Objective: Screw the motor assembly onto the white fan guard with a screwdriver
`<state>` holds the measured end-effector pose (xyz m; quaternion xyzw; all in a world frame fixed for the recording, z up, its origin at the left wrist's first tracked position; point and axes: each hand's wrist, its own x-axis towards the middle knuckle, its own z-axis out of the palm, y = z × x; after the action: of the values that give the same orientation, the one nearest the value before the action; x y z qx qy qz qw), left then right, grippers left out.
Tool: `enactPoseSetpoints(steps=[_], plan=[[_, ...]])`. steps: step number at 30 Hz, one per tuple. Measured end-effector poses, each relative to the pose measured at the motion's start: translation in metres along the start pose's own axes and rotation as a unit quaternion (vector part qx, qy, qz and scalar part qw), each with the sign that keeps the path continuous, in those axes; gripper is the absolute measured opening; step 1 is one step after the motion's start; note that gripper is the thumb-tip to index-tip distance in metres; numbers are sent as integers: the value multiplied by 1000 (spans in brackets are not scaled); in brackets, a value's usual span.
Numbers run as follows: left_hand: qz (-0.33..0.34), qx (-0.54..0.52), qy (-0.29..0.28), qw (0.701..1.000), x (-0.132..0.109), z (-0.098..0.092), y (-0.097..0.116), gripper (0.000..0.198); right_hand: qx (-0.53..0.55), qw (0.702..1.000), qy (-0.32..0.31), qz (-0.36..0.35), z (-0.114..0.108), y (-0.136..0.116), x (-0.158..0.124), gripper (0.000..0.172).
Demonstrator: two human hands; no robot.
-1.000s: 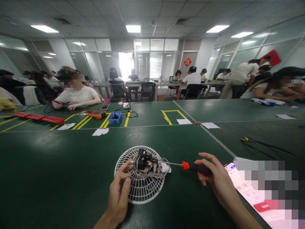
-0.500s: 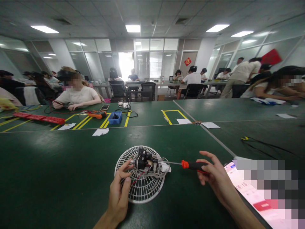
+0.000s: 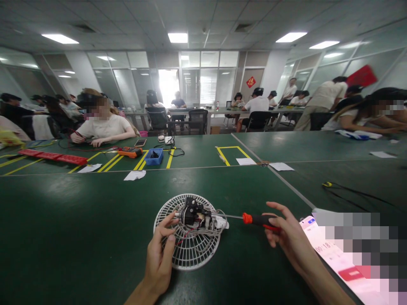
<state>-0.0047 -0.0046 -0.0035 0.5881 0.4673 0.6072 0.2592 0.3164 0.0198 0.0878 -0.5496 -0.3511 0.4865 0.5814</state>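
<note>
A fan motor (image 3: 190,215) with a black housing, pale wires and a white plastic end lies on a round white fan grille (image 3: 195,256). My left hand (image 3: 160,250) is at the motor's left end, fingers curled over the grille's edge, fingertips on the short shaft. My right hand (image 3: 284,231) grips a screwdriver (image 3: 259,220) with a black and red handle, its index finger lifted off. The metal blade points left into the motor over the white end; its tip is hidden among the parts.
A lit phone (image 3: 330,250) with a timer lies at the right. Farther back are a blue bin (image 3: 154,156), an orange multimeter (image 3: 130,151), red trays (image 3: 52,156) and paper slips (image 3: 135,175). A black strap (image 3: 352,192) lies right. A person (image 3: 103,125) sits across the table.
Both hands, the motor and the screwdriver keep almost the same positions. In the far right background, a standing person has come into fuller view.
</note>
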Motion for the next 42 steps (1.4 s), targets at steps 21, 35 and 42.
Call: enactPoseSetpoints(steps=[21, 35, 42], plan=[[-1, -3, 0, 1000, 1, 0, 2, 20, -30, 999, 11, 11, -8, 10, 13, 50], [-16, -7, 10, 1000, 1, 0, 4, 23, 18, 999, 28, 4, -7, -3, 7, 41], [-6, -1, 12, 1000, 2, 0, 4, 22, 94, 996, 6, -12, -10, -1, 8, 42]])
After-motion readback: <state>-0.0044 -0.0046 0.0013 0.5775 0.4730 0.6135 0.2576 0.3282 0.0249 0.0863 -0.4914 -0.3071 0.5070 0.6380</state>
